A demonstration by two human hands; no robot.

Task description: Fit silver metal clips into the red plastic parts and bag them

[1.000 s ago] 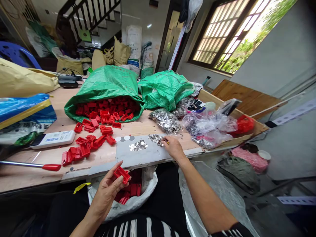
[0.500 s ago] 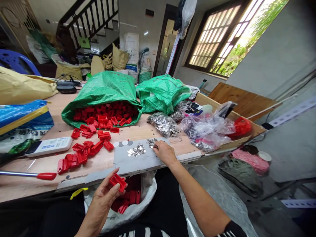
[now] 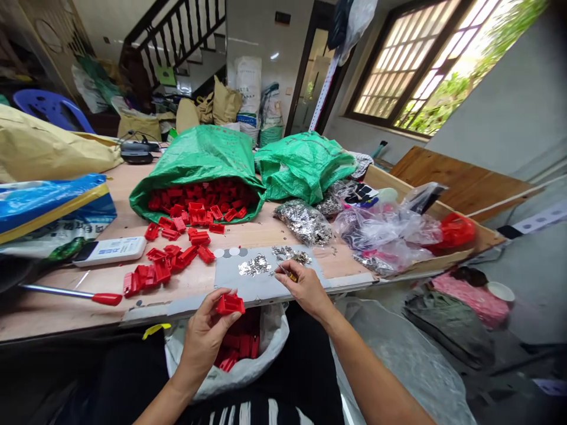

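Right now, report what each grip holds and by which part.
Left grip: red plastic piece, by its edges. Right grip: slim yellow-handled tool, by its handle.

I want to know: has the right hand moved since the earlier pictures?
Yes. Judged against the grey sheet, the right hand has moved slightly left and toward the sheet's near edge.

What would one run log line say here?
left hand: holds red plastic housing; right hand: holds yellow-handled tool; grey sheet: two silver metal-piece piles

From far off, I see blue marks on the flat white box (image 3: 116,250), dark writing on the blue bag (image 3: 59,203) and faint print on the tall white sack (image 3: 248,85), but I can't read any.
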